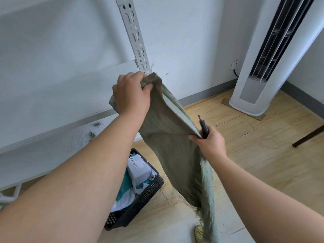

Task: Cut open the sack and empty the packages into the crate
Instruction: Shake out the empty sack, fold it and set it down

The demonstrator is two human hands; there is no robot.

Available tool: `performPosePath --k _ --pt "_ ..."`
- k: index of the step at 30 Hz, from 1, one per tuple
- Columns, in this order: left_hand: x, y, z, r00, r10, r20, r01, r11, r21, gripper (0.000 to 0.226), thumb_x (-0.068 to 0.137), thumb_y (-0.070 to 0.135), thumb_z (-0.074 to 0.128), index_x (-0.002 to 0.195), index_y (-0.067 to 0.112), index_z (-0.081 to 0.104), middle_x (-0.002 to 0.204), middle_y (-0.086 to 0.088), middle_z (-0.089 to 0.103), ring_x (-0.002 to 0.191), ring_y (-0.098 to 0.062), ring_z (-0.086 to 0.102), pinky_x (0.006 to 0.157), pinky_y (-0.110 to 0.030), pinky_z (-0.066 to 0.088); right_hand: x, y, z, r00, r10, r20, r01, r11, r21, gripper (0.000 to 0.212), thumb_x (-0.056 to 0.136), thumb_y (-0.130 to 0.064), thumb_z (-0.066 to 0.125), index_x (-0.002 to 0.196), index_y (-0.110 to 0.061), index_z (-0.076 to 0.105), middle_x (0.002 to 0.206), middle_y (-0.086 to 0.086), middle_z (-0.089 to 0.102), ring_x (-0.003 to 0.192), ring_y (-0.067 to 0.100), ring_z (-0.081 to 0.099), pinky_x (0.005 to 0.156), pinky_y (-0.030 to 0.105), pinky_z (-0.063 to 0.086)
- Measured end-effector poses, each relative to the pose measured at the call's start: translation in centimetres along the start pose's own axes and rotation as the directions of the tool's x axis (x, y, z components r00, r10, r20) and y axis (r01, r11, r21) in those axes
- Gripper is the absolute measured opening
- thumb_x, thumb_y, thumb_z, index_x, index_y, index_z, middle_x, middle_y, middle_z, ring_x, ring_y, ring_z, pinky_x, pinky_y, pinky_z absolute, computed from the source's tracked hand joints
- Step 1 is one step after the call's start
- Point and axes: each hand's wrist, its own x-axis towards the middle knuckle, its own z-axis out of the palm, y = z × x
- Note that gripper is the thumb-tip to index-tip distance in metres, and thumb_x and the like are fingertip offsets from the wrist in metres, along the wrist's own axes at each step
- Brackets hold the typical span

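Holding the sack (168,130) up by its closed bottom end, the person has it hanging limp over the floor just to the right of the crate (140,199); the left hand (131,95) has its fingers clenched round one bunched corner, and the right hand (208,141) pinches the other corner while also gripping a dark cutter (204,128), so that hand is doing double duty.

The sack looks like thin woven plastic; soft, floppy, probably very light now that it seems empty; its frayed cut mouth trails threads near the floor beside the crate. Judging by the slack, corner grips are the right call, since the weave looks a bit slick and anything mid-panel would just slide and fold; a shake from those two corners should dislodge any straggler.

The packages (140,171) sit piled inside the crate, below and left of the sack; grey and teal mailer bags, soft-looking, nothing fragile by the look of them. The top grey one carries a white shipping label with print, but it's too small and blurred to read; no brand can be made out anywhere.
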Motion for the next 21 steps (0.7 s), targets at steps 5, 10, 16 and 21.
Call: performPosePath --k 5,10,16,21 --pt "0.6 -1.1 -0.3 0.998 -0.057 0.007 0.056 0.990 0.126 0.020 0.087 0.027 0.065 0.104 0.018 0.068 0.116 -0.004 0.056 0.111 -0.030 0.049 0.085 -0.037 0.041 0.3 0.3 -0.3 0.953 0.040 0.301 0.001 0.991 -0.135 0.027 0.078 -0.030 0.076 0.101 -0.022 0.063 0.090 -0.002 0.065 0.082 0.017 0.059 0.068 0.029 0.043" --pt "2.6 -0.1 0.4 0.984 -0.083 0.159 0.115 0.971 -0.207 0.043 0.087 0.023 0.061 0.128 0.021 0.049 0.138 -0.005 0.041 0.118 -0.021 0.052 0.095 -0.027 0.039 -0.9 0.3 0.1 0.893 0.112 0.435 -0.265 0.914 0.308 0.039 0.068 -0.036 0.084 0.095 -0.017 0.064 0.092 0.005 0.070 0.082 0.021 0.066 0.072 0.032 0.054" --pt "-1.1 -3.8 4.3 0.913 -0.340 0.224 0.407 0.793 -0.453 0.088 0.080 0.035 0.071 0.150 0.018 0.020 0.154 -0.007 0.023 0.141 -0.022 0.032 0.116 -0.036 0.027 0.5 -1.8 -2.0 0.904 0.108 0.413 -0.366 0.694 0.620 0.020 0.084 -0.023 0.073 0.092 -0.007 0.064 0.085 0.010 0.070 0.072 0.022 0.069 0.069 0.032 0.057" --pt "-10.4 -9.1 8.8 0.451 -0.635 0.628 0.885 0.408 -0.223 0.105 0.074 0.064 0.066 0.151 0.021 0.009 0.155 -0.005 0.029 0.137 -0.031 0.037 0.111 -0.042 0.033 2.0 -3.0 -4.7 0.877 0.077 0.474 -0.378 0.721 0.582 0.035 0.088 -0.031 0.067 0.111 -0.004 0.065 0.093 0.009 0.071 0.080 0.022 0.071 0.073 0.032 0.058"
